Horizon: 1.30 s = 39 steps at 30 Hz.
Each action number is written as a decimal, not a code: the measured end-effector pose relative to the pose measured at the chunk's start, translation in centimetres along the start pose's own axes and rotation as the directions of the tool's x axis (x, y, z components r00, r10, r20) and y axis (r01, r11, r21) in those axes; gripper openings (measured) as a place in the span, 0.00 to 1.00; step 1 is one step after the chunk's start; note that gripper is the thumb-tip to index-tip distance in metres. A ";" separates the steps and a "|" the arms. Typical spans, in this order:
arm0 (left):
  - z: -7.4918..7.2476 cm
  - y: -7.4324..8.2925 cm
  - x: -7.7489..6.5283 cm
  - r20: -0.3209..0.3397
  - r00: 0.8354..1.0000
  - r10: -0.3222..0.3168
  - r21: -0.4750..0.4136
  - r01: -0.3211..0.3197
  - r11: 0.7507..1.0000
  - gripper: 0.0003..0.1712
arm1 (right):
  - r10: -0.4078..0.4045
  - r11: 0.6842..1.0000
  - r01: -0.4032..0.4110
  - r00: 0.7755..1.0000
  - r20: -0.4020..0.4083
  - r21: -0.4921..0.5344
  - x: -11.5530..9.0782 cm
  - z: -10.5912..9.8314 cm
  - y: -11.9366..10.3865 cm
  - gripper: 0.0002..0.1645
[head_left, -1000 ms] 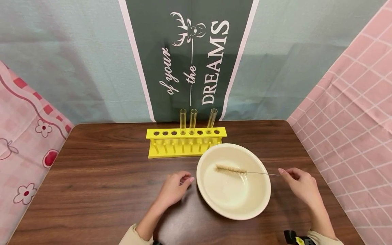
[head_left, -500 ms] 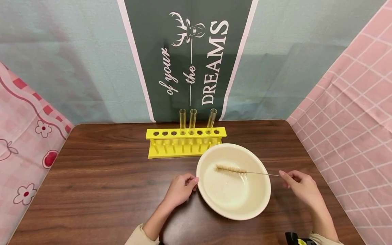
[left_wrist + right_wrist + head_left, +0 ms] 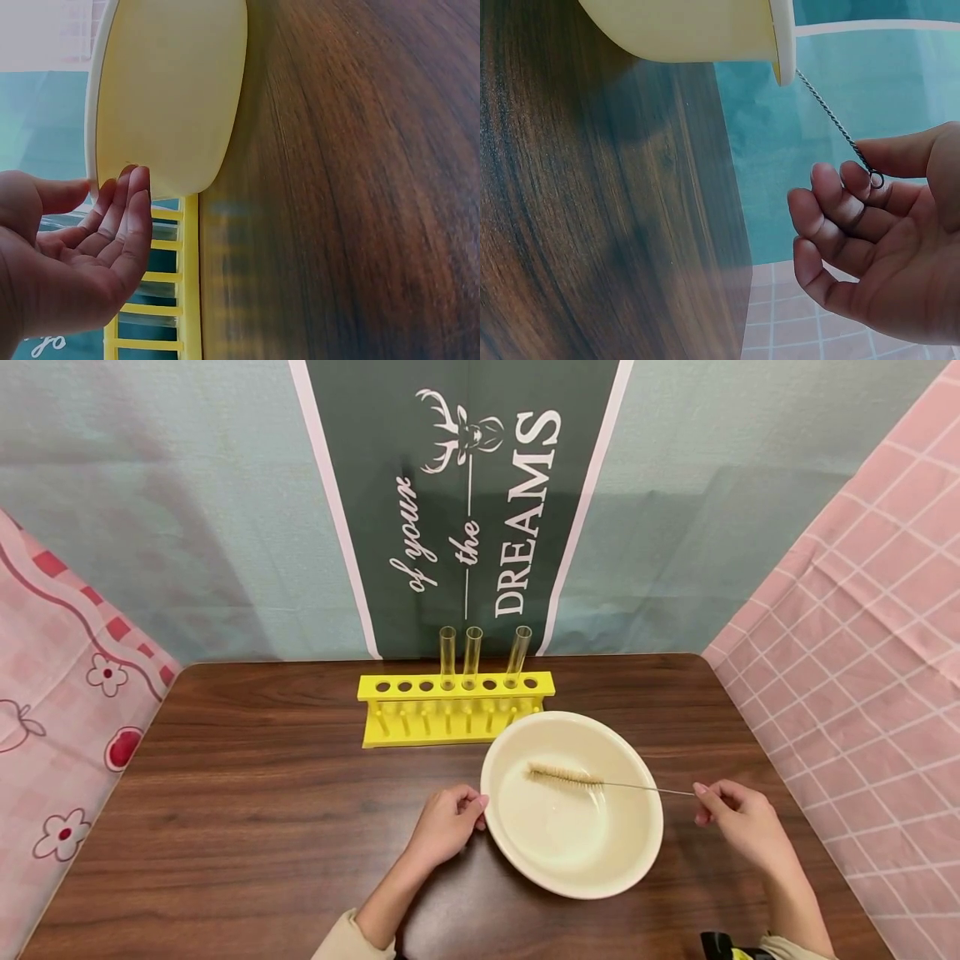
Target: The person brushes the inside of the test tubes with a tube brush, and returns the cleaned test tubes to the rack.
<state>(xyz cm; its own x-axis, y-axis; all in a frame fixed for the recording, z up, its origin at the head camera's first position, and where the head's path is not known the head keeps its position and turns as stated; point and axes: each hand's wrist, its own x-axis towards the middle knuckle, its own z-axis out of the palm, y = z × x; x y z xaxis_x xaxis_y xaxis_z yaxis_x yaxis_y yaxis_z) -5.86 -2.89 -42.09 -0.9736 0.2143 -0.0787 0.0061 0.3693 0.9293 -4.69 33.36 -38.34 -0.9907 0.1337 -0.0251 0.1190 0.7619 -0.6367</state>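
Observation:
A cream basin (image 3: 562, 839) stands on the table, and a test tube brush (image 3: 566, 776) lies across its inside with the bristles toward the left. The brush's thin wire handle passes over the right rim. My right hand (image 3: 738, 820) pinches the wire near its end, where the right wrist view shows a small loop (image 3: 877, 179) between thumb and index finger. On the other side, my left hand (image 3: 446, 825) grips the basin's left rim. The left wrist view has its thumb at the rim (image 3: 91, 135) and the curled fingers under it, against the outer wall.
Behind the basin stands a yellow test tube rack (image 3: 435, 735), its right end partly hidden by the basin. Three glass test tubes (image 3: 472, 656) stand in it. A hanging cloth (image 3: 675, 527) closes off the back, with pink cloths at both sides of the wooden table (image 3: 262, 810).
My left hand has moved right and taken hold of the basin's rim. My right hand has slid slightly right along the wire toward its end; the bristles have stayed in place.

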 end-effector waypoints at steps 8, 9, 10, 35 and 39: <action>-0.8 -0.2 -0.5 0.014 0.998 -0.056 -0.040 0.057 0.998 0.12 | -0.010 0.999 0.010 1.000 0.012 -0.032 0.1 0.5 -0.7 0.21; -0.9 -0.2 -0.5 0.016 0.998 -0.060 -0.036 0.060 0.998 0.12 | -0.010 0.999 0.010 1.000 0.017 -0.032 0.1 0.6 -0.9 0.21; -1.1 -0.3 -0.6 0.016 0.998 -0.063 -0.033 0.063 0.997 0.11 | -0.011 0.999 0.011 1.000 0.024 -0.031 0.1 0.7 -1.1 0.21; -7.7 -1.1 -2.3 -0.048 0.991 -0.125 0.154 0.131 0.979 0.09 | -0.261 0.964 0.258 0.965 0.033 0.071 1.1 5.2 -4.3 0.17; -8.6 -1.3 -2.6 -0.061 0.989 -0.131 0.194 0.141 0.971 0.09 | -0.305 0.949 0.302 0.952 0.024 0.091 1.2 5.9 -4.9 0.16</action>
<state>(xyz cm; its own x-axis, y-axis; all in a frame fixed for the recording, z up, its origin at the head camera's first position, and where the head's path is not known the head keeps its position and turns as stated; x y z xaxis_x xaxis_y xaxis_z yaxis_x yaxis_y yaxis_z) -5.31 -11.69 -39.98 -0.9781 0.1079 -0.1778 -0.0871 0.5638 0.8213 -6.80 26.06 -39.82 -0.9811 -0.1200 0.1521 -0.1921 0.7054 -0.6822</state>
